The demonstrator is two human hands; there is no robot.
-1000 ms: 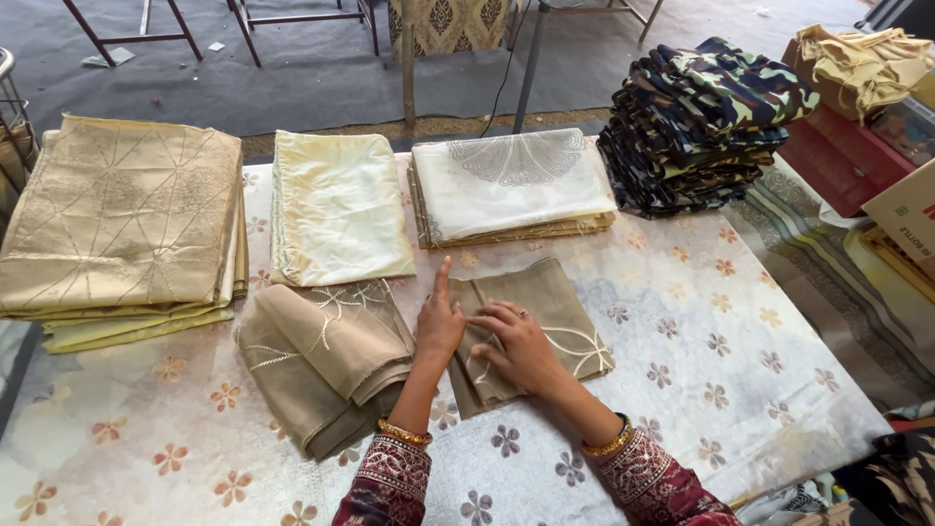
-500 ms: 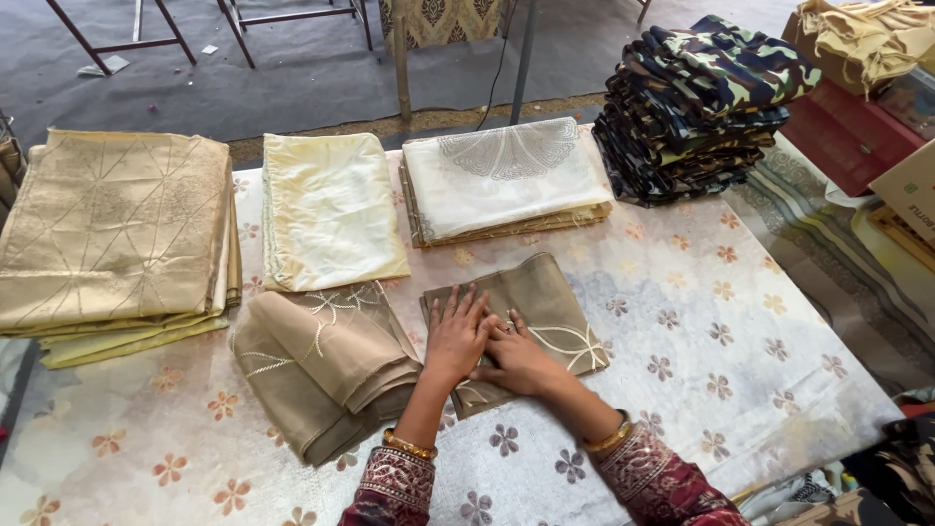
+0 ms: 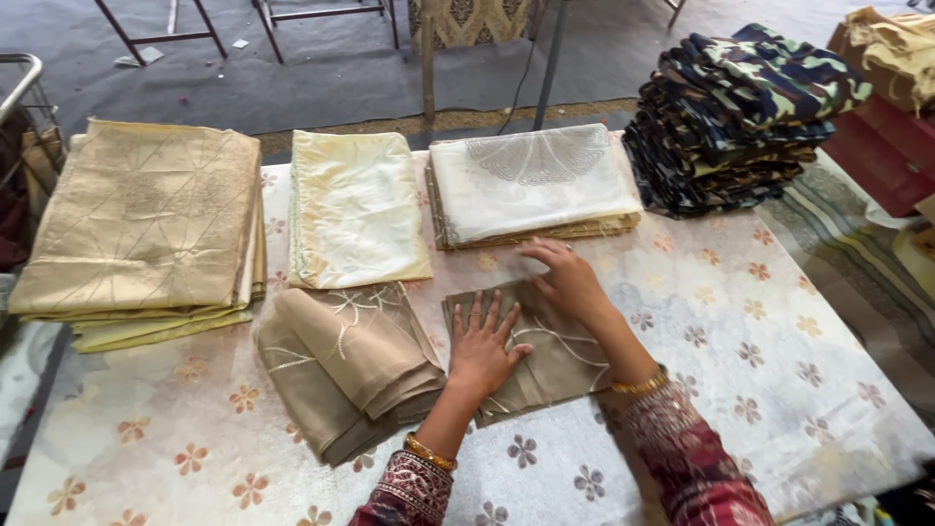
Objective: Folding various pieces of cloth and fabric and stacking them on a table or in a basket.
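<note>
Head view: both hands lie flat, fingers spread, on the folded brown cloth (image 3: 545,356); left hand (image 3: 484,341) at its near-left, right hand (image 3: 565,278) at its far edge, grasping nothing.

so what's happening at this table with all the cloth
A person has both hands flat on a folded taupe embroidered cloth lying on the flowered tablecloth: the left hand presses its middle, the right hand its far edge. A looser pile of the same taupe fabric sits beside it. Folded gold, cream and white stacks and a camouflage pile line the far side.
</note>
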